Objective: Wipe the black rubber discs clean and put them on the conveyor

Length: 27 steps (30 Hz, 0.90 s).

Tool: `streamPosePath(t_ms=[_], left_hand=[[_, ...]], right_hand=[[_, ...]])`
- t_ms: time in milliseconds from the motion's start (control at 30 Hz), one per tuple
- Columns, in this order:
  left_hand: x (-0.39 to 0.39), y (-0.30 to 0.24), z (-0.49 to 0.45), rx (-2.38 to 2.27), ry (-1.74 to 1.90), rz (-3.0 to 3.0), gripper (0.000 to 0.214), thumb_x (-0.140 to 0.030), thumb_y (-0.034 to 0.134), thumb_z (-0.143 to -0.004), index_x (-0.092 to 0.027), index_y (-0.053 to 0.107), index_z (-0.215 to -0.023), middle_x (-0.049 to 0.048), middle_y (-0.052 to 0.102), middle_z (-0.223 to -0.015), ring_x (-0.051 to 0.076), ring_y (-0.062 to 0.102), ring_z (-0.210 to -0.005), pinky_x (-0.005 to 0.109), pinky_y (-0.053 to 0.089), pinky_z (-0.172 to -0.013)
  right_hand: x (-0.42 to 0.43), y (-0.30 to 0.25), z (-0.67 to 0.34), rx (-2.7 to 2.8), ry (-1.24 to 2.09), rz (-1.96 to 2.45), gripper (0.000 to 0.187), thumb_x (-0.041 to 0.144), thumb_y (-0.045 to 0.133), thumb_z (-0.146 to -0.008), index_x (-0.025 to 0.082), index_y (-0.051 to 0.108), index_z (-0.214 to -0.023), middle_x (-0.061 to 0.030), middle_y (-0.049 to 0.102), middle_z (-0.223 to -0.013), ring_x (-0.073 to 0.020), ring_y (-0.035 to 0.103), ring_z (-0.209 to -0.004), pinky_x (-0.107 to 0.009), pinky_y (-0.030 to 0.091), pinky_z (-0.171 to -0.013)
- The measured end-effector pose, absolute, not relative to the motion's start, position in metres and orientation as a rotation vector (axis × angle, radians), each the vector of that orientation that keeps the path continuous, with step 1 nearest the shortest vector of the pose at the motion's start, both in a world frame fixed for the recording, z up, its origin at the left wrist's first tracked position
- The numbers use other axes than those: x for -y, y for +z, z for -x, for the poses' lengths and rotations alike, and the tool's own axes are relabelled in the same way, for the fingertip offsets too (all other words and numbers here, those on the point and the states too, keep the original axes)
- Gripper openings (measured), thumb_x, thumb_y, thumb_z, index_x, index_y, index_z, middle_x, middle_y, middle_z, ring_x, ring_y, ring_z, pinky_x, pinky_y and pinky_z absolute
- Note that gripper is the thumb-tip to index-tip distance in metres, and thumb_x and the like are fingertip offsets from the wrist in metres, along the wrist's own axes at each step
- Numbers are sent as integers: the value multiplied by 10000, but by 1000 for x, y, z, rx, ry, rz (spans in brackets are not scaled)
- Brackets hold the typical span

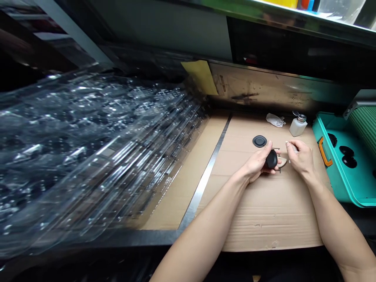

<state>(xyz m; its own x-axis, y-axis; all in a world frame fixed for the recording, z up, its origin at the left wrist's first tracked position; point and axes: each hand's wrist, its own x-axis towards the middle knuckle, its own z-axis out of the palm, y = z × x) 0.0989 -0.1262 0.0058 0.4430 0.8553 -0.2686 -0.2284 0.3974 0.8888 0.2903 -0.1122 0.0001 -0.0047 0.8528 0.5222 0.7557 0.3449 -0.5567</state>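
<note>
My left hand [260, 162] is closed around a smooth, rounded black part [272, 159], held just above the cardboard. To its right, my right hand [301, 156] has its fingers pinched together on a small white wipe, mostly hidden, with only bits of white showing. Between the hands lies a beige, dark-edged piece [282, 161], partly covered by my left fingers. Beyond my left hand a flat round black disc [259, 141] rests on the cardboard. A crumpled white tissue [275, 120] and a white pump bottle [298, 125] with its metal lid raised stand farther back.
A large stack of clear plastic trays [96, 156] fills the left side. On the right, a teal bin [357, 192] with an orange handle [325, 152] holds several glossy black parts. Cardboard [252, 219] covers the bench, with a metal strip [202, 184] across it.
</note>
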Motion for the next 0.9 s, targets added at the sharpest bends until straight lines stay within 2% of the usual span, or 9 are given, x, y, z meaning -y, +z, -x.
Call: streamPosePath(t_ms=[133, 233, 333, 433, 533, 633, 733, 800, 900], left_hand=[[127, 2, -100, -1048, 1232, -1294, 961, -550, 888, -672, -179, 497, -1469, 128, 682, -1221, 218, 675, -1062, 326, 523, -954], [130, -3, -102, -1243, 1420, -1675, 1103, -411, 945, -628, -229, 374, -1554, 121, 667, -1283, 268, 587, -1246, 408, 424, -1121], [132, -6, -103, -1347, 1445, -1871, 1117, -439, 913, -686, -234, 289, -1590, 134, 661, -1314, 295, 534, -1311, 443, 394, -1151], [132, -6, -101, -1410, 1432, -1914, 1110, -516, 863, -737, -232, 234, -1607, 146, 650, -1340, 306, 525, -1321, 436, 396, -1145], [132, -4, -99, -1430, 1449, -1891, 1050, -551, 826, -767, -234, 258, -1592, 147, 642, -1352, 307, 526, -1319, 428, 394, -1141], [134, -1, -99, -1400, 1461, -1854, 995, -555, 825, -761, -229, 321, -1554, 143, 645, -1342, 305, 527, -1317, 417, 407, -1121], [135, 3, -97, -1386, 1404, -1803, 738, -558, 753, -820, -208, 493, -1415, 135, 672, -1280, 280, 605, -1202, 361, 465, -1014], [133, 6, -94, -1420, 1329, -1726, 443, -573, 584, -930, -197, 644, -1155, 96, 726, -1063, 229, 665, -981, 294, 486, -853], [127, 9, -82, -1505, 1156, -1690, 527, -580, 373, -1001, -201, 604, -718, 34, 633, -673, 176, 600, -703, 261, 414, -671]], right_hand=[[100, -16, -316, 1809, -39, 1765, 229, 300, 517, -950, 193, 719, -957, -140, 721, -993, -293, 631, -938, -412, 468, -852], [101, -19, -318, 1848, -184, 1900, 210, 264, 561, -921, 185, 716, -1038, -188, 683, -1116, -349, 572, -1046, -480, 433, -906], [107, -15, -307, 1942, -192, 1769, 254, 308, 576, -940, 202, 693, -1140, -173, 655, -1222, -354, 539, -1110, -499, 412, -947], [114, -9, -293, 2216, 117, 1493, 181, 273, 561, -939, 226, 704, -1041, -103, 697, -1074, -277, 585, -1014, -419, 441, -920], [120, -5, -285, 2383, 397, 1322, 158, 243, 632, -857, 229, 690, -1004, -58, 695, -1015, -241, 601, -974, -369, 459, -894], [123, -3, -283, 2410, 486, 1285, 291, 370, 739, -812, 241, 681, -1066, -56, 681, -1116, -258, 593, -1056, -379, 458, -921], [121, -7, -285, 2408, 438, 1301, 397, 464, 772, -808, 243, 679, -1125, -70, 676, -1128, -267, 593, -1059, -388, 456, -916], [116, -14, -288, 2355, 330, 1356, 372, 444, 739, -845, 231, 677, -1143, -79, 679, -1099, -266, 592, -1041, -398, 449, -926], [106, -26, -294, 2210, 173, 1464, 338, 406, 698, -864, 219, 676, -1144, -91, 674, -1096, -276, 580, -1055, -412, 443, -949]])
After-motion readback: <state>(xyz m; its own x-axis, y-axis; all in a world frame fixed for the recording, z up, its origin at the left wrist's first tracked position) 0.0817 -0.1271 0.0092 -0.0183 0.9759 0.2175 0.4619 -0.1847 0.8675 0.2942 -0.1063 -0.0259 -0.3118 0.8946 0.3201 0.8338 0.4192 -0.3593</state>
